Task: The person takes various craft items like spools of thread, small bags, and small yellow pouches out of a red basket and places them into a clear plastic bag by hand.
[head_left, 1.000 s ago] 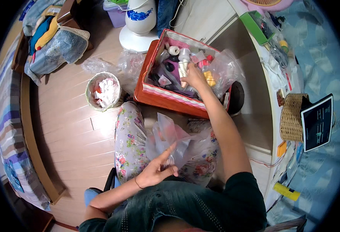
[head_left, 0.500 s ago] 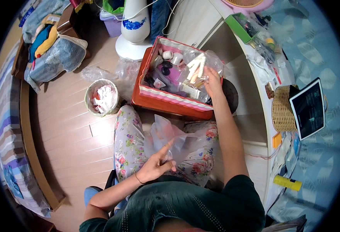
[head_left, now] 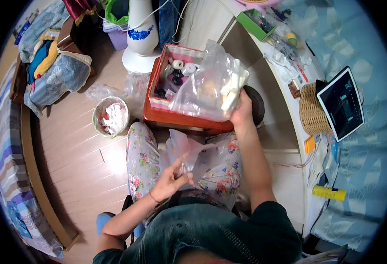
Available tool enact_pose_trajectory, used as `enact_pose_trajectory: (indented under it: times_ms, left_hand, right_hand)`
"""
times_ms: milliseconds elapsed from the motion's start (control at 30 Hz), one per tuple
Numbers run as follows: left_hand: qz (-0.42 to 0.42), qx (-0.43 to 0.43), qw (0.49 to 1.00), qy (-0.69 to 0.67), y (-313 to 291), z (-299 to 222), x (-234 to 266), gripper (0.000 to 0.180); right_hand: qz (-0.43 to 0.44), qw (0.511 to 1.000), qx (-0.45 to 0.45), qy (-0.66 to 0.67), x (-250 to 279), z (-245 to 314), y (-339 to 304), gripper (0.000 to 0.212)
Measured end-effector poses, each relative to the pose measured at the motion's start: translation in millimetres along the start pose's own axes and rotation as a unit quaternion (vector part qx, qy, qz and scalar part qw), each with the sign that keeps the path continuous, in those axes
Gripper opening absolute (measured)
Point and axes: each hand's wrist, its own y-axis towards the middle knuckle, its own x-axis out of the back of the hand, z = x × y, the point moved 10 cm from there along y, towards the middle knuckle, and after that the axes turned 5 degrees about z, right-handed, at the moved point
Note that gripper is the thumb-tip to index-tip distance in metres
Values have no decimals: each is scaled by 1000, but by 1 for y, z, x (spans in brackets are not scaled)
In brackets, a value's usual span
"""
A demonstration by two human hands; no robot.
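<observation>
right hand is closed on the lower right edge of a clear bag of white sticks, held up over the front of the striped box; its arm reaches forward, slightly bent. left hand lies low over the lap, elbow bent outward, forefinger and thumb apart at a translucent bag resting on the floral trousers; whether it pinches that bag i cannot tell.
</observation>
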Motion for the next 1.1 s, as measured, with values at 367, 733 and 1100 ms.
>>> enact_pose_trajectory:
  times_ms: [367, 733, 1100]
  left_hand:
    - [-190, -169, 966, -53, -22, -53, 36, 44]
    - [-94, -127, 982, 104, -28, -68, -7, 27]
    - [-48, -100, 987, 120, -27, -68, -16, 25]
  right_hand:
    - [181, 964, -99, -167, -43, -108, -158, 41]
    - [193, 839, 192, -471, -128, 40, -145, 41]
    - [184, 675, 284, -656, -175, 52, -161, 13]
